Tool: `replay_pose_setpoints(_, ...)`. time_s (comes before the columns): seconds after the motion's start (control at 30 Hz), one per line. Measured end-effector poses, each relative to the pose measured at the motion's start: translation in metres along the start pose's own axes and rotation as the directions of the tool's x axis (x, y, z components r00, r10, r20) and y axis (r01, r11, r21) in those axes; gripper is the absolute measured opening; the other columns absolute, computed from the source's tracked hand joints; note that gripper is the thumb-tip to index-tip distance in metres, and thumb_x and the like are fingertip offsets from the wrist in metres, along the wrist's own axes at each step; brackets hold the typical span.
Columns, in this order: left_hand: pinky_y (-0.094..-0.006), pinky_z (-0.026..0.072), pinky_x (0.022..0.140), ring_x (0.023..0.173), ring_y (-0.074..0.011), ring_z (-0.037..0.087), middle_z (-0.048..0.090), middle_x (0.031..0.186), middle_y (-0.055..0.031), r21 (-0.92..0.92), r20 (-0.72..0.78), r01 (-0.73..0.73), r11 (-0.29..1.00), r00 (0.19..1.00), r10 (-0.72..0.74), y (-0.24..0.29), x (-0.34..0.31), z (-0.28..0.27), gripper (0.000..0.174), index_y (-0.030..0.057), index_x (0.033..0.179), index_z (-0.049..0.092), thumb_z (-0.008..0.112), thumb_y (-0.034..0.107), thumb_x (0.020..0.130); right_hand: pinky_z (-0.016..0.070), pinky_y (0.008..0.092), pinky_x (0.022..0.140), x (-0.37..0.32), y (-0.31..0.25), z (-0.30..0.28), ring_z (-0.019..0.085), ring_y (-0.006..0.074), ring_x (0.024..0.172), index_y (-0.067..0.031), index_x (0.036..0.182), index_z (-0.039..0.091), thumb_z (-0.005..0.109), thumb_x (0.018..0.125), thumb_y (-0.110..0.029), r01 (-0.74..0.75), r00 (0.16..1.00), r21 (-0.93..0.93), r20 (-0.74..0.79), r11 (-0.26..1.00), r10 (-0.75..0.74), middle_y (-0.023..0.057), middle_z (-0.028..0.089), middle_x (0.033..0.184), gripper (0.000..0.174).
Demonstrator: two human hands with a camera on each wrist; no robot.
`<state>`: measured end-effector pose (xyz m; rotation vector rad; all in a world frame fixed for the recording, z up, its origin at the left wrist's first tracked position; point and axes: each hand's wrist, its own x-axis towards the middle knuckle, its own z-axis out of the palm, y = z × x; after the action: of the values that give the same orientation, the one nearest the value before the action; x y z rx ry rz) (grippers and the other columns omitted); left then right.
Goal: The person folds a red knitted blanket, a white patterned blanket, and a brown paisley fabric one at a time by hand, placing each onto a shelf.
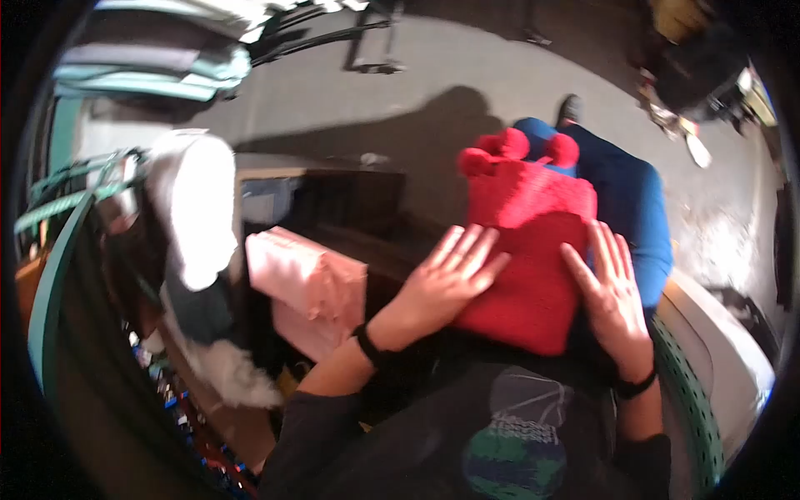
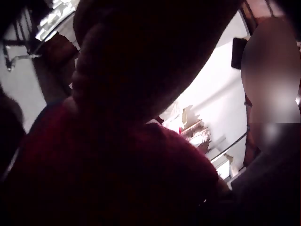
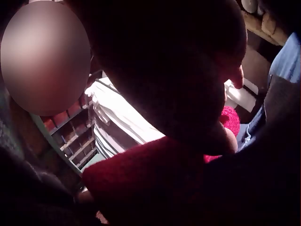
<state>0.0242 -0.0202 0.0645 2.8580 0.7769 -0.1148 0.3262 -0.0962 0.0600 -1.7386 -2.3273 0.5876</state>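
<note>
A red knitted piece (image 1: 529, 250) with several pompoms (image 1: 562, 150) at its far end lies across the person's lap in the head view. On its left edge rests the left hand (image 1: 446, 279), fingers extended and slightly spread. The right hand (image 1: 615, 300) lies along the right edge, its fingers straight. Dark red fabric (image 2: 122, 174) fills the lower part of the left wrist view below the shadowed left hand (image 2: 150, 56). In the right wrist view the right hand (image 3: 178, 70) is dark above the red knit (image 3: 141, 174).
Folded pink cloth (image 1: 308, 275) stands left of the lap. Farther left are a white rounded object (image 1: 196, 208) and a green rack (image 1: 62, 275). Folded cloths (image 1: 142, 71) are stacked at the upper left. A green perforated edge (image 1: 687, 400) runs at the right.
</note>
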Motion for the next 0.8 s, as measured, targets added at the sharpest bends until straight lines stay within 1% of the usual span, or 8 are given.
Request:
replay_pose_setpoints(0.1,-0.053,0.0332,0.124,0.146,-0.0372,0.047,0.049,0.157,-0.0214,-0.018,0.033,0.01,1.0,0.999,-0.01,0.001,-0.016,0.011,0.053,0.01,0.148,0.053,0.05,0.022,0.097,0.0271,0.0613,0.125,0.011,-0.002,0.006,0.039,0.0452,0.15,-0.0201,0.149,0.055,0.055,0.088,-0.003,0.072,0.997,-0.005,-0.023,0.997,-0.072,0.0283,0.039,0.16,0.064)
replay_pose_setpoints(0.3,-0.0558,0.0229,0.128,0.153,-0.0374,0.037,0.043,0.162,-0.0201,-0.194,0.035,-0.065,0.979,0.997,0.073,0.004,-0.028,0.007,0.055,0.0121,0.151,0.051,0.053,0.017,0.096,0.0251,0.0642,0.124,0.032,0.0,0.002,0.044,0.0436,0.147,-0.0107,0.119,0.074,0.075,0.072,-0.012,0.169,0.984,0.174,-0.09,0.97,-0.155,0.0235,0.054,0.149,0.047)
replay_pose_setpoints(0.5,-0.0591,0.019,0.128,0.154,-0.0408,0.033,0.038,0.162,-0.0247,-0.316,0.261,0.115,0.942,0.965,-0.03,0.017,-0.015,-0.05,0.066,0.0014,0.151,0.048,0.063,0.009,0.087,0.024,0.0661,0.124,0.04,-0.004,-0.015,0.054,0.0395,0.138,-0.0056,0.109,0.074,0.081,0.066,-0.02,0.287,0.956,0.375,-0.168,0.882,-0.239,0.0186,0.064,0.134,0.046)
replay_pose_setpoints(0.53,-0.0596,0.0189,0.127,0.153,-0.0434,0.032,0.035,0.162,-0.0278,-0.489,0.222,0.06,0.871,0.973,0.058,0.013,-0.013,-0.066,0.08,-0.0018,0.152,0.043,0.071,0.004,0.078,0.0238,0.0664,0.124,0.043,-0.008,-0.019,0.057,0.0387,0.134,-0.0029,0.107,0.072,0.081,0.065,-0.023,0.312,0.948,0.405,-0.193,0.859,-0.253,0.0173,0.066,0.13,0.048)
replay_pose_setpoints(0.57,-0.0594,0.0203,0.127,0.153,-0.0473,0.029,0.032,0.163,-0.0285,-0.631,0.225,0.021,0.775,0.962,0.157,0.013,-0.009,-0.088,0.092,-0.0023,0.155,0.036,0.081,0.01,0.076,0.024,0.0666,0.123,0.046,-0.013,-0.027,0.059,0.0382,0.132,-0.0012,0.107,0.071,0.081,0.064,-0.025,0.339,0.938,0.402,-0.21,0.851,-0.275,0.0165,0.067,0.128,0.05)
replay_pose_setpoints(0.63,-0.0605,0.0217,0.125,0.152,-0.0511,0.029,0.032,0.161,-0.0305,-0.843,0.208,0.107,0.527,0.968,0.137,0.023,-0.008,-0.116,0.11,-0.0049,0.156,0.031,0.093,0.029,0.072,0.0246,0.0671,0.123,0.051,-0.021,-0.041,0.061,0.0356,0.129,-0.0009,0.106,0.069,0.082,0.064,-0.026,0.366,0.93,0.407,-0.206,0.837,-0.306,0.0155,0.067,0.125,0.05)
replay_pose_setpoints(0.73,-0.0661,0.0223,0.122,0.146,-0.053,0.035,0.035,0.155,-0.0347,-0.627,0.032,0.079,0.775,0.997,-0.075,0.042,0.0,-0.114,0.133,-0.0079,0.154,0.029,0.097,0.054,0.058,0.0286,0.0642,0.122,0.055,-0.03,-0.051,0.067,0.0307,0.118,-0.0026,0.101,0.068,0.083,0.066,-0.024,0.397,0.91,0.475,-0.314,0.785,-0.271,0.0125,0.068,0.117,0.045)
replay_pose_setpoints(0.8,-0.0653,0.0245,0.121,0.143,-0.0507,0.04,0.038,0.152,-0.0339,-0.495,-0.068,0.104,0.863,0.985,-0.158,0.054,-0.005,-0.092,0.122,-0.0086,0.15,0.037,0.094,0.056,0.063,0.0317,0.0606,0.123,0.054,-0.034,-0.058,0.068,0.0308,0.112,-0.0029,0.099,0.067,0.084,0.064,-0.022,0.358,0.923,0.491,-0.316,0.795,-0.22,0.0117,0.068,0.114,0.044)
